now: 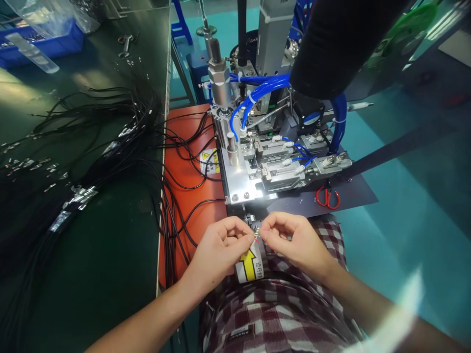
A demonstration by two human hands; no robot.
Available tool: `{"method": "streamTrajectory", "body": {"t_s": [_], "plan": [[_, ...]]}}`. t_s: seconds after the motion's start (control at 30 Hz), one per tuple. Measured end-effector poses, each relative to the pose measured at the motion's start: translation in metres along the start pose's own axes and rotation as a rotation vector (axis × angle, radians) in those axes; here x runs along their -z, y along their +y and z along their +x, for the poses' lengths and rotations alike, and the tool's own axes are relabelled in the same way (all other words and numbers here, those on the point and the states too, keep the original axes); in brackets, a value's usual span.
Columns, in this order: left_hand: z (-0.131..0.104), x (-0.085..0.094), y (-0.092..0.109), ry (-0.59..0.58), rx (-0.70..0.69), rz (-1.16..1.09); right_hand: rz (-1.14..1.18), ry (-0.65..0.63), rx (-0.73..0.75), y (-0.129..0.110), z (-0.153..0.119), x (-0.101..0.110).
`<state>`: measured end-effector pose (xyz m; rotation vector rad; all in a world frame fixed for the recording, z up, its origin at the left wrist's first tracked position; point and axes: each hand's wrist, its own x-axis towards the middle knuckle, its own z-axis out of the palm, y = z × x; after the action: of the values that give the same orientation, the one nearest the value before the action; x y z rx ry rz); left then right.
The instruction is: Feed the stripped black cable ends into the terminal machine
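Note:
My left hand [222, 247] and my right hand [296, 240] meet fingertip to fingertip at the front of a metal machine [283, 171]. Both are closed in a pinch on fine thin wires [256, 234], one of them red. The fingertips hide most of the wires, and I cannot tell which cable they belong to. Just beneath the fingers is a white label with a yellow arrow [250, 267]. Close beyond the hands lies the machine's bright front plate [243, 184].
Black cables [171, 211] run over an orange board [195, 191] at the machine's left. Bundled cables [110, 147] lie on the dark green table [121, 274], with a blue bin [69, 41] behind. Red-handled scissors [328, 198] rest right of the machine. A thick black tube [331, 54] hangs above.

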<state>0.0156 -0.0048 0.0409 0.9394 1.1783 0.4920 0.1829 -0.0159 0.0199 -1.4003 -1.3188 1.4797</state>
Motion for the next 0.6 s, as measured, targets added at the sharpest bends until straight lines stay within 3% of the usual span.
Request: {"method": "streamTrajectory", "body": {"t_s": [0.1,0.33,0.6], "plan": [[-0.0001,0.0004,0.0009,0.006,-0.006,0.006,-0.054,0.113,0.087,0.0003,-0.0033,-0.0021],[0.0009,-0.0002,-0.0009,0.001,-0.015,0.032,0.104,-0.094,-0.130,-0.0050,0.0035,0.0058],[0.0005,-0.0001,0.0000,0.009,-0.014,0.017,0.183,-0.056,-0.161,0.0006,0.0030,-0.0032]]}}
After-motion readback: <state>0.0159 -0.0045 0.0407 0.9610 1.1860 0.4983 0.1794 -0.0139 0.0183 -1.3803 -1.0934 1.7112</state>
